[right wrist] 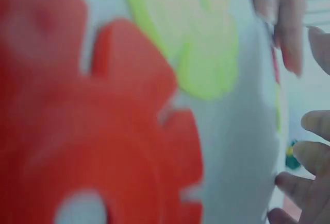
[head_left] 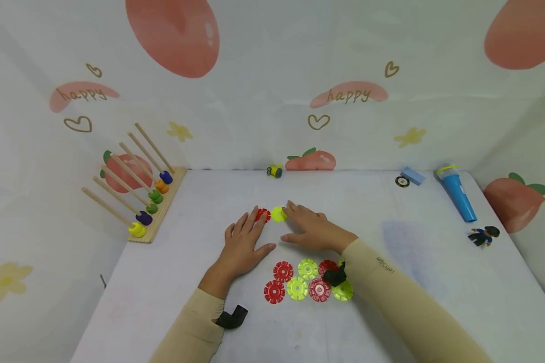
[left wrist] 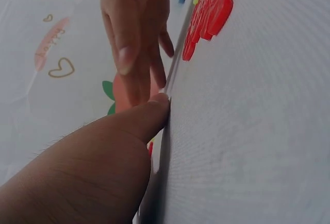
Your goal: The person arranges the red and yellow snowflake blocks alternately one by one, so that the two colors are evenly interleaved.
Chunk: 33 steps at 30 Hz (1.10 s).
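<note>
My left hand (head_left: 240, 248) lies low over the table with its fingers straight and spread, fingertips at a red notched plastic disc (head_left: 263, 212) that they partly cover. Beside that disc is a yellow-green one (head_left: 278, 214); the fingertips of my right hand (head_left: 315, 230) reach its right edge. The right hand's fingers are extended, thumb pointing toward the left hand. Nearer to me, more red (head_left: 274, 292) and yellow-green discs (head_left: 297, 288) lie in two rows of alternating colours. A large red disc (right wrist: 129, 131) fills much of the right wrist view, blurred.
A wooden peg rack (head_left: 152, 227) with coloured beads stands at the left. At the back sits a small yellow-green toy (head_left: 274, 171). On the right are a blue flashlight (head_left: 458, 196), a blue block (head_left: 413, 176), a black round chip (head_left: 402, 181) and a toy figure (head_left: 483, 235).
</note>
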Tool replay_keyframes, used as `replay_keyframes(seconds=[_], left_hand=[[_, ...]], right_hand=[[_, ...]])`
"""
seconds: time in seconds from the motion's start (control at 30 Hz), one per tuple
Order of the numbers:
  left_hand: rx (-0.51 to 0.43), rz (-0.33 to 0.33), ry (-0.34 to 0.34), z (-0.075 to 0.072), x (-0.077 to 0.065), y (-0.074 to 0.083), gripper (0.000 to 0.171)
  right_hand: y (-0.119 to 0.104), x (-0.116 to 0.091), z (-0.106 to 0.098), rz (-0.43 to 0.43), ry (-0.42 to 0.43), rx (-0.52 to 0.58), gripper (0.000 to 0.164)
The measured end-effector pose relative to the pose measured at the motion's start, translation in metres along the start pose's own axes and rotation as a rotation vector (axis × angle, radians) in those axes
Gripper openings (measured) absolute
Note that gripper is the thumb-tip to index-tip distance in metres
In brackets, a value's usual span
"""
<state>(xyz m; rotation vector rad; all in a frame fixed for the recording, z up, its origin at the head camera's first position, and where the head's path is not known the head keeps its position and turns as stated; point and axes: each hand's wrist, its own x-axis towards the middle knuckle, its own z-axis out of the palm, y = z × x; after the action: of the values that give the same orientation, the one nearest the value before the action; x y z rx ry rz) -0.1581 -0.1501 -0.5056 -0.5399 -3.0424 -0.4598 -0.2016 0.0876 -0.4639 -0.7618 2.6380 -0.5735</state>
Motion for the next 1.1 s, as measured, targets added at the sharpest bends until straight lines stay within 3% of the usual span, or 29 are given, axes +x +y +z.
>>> replay_keyframes(seconds=[0.17,0.33,0.47,0.6,0.77,1.0,1.1], left_hand=[[-0.057,0.029,0.009,0.002,0.002,0.003,0.088],[-0.051,0.061,-0.016,0.004,0.004,0.016,0.089],[-0.007,0.08,-0.043,0.007,0.005,0.025,0.089],[0.068,0.081,-0.061,0.007,0.005,0.029,0.089],[0.101,0.087,-0.076,0.004,0.004,0.029,0.088],[0.075,0.101,-0.079,0.005,0.003,0.027,0.087],[0.076,0.101,-0.086,0.006,0.002,0.028,0.086]], right_hand=[[0.018,-0.025,-0.014,0.022,0.104,0.277,0.078],[0.031,-0.06,-0.023,0.01,0.214,0.552,0.057],[0.041,-0.086,-0.02,-0.028,0.275,0.64,0.044],[0.051,-0.107,-0.005,-0.043,0.289,0.701,0.043],[0.062,-0.124,0.02,-0.053,0.261,0.683,0.047],[0.059,-0.126,0.037,-0.104,0.245,0.421,0.035],[0.056,-0.125,0.039,-0.108,0.254,0.385,0.031]])
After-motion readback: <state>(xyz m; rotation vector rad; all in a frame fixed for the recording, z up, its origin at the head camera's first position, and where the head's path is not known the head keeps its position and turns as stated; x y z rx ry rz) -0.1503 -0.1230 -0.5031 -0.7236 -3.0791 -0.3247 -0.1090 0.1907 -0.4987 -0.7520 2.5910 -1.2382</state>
